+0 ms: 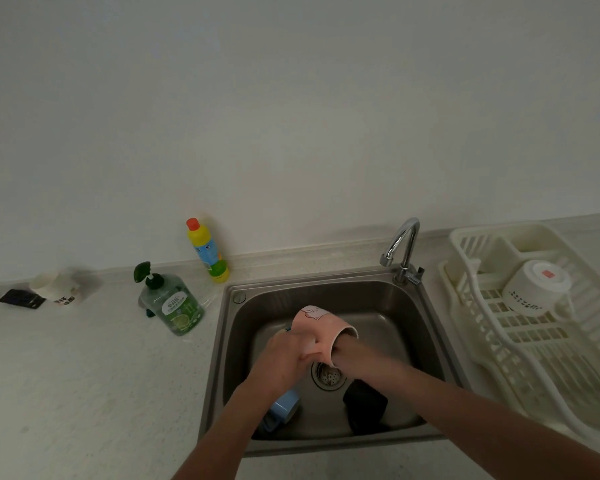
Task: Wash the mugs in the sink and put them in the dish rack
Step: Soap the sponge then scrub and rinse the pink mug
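Left fingers [293,344] grip pink mug [321,329] over sink [409,327]; right hand [342,353] inside it, fingers hidden.

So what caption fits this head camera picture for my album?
Left hand grips a pink mug over the sink; right hand inside it.

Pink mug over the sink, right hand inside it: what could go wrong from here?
1. The pink mug is held tilted above the steel sink by the left hand alone, the right hand buried inside; a wet slip could drop it.
2. It would likely land near the blue mug or black mug below, risking chips.
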Demonstrator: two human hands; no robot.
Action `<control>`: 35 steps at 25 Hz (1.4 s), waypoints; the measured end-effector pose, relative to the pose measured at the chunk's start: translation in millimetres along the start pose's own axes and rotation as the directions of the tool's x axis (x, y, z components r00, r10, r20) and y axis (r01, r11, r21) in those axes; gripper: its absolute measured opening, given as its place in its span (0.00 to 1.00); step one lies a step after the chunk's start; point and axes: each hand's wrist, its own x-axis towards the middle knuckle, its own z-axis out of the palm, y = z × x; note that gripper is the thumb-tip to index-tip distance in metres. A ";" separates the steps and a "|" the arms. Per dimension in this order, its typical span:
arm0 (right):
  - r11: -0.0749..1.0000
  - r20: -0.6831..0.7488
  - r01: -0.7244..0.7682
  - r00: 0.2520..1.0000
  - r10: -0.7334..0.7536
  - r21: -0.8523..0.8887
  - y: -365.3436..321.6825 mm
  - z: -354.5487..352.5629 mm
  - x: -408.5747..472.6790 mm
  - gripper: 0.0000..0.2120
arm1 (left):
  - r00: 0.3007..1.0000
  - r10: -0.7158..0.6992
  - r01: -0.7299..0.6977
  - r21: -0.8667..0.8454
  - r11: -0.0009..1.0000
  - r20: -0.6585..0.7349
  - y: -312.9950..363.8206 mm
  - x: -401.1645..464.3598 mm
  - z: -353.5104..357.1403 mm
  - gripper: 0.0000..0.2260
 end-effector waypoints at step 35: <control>0.997 0.004 -0.058 0.998 0.058 -0.048 0.6 -12.5 5.5 0.31 | 0.997 -0.059 0.060 -0.032 0.998 0.040 -13.3 4.5 -10.8 0.12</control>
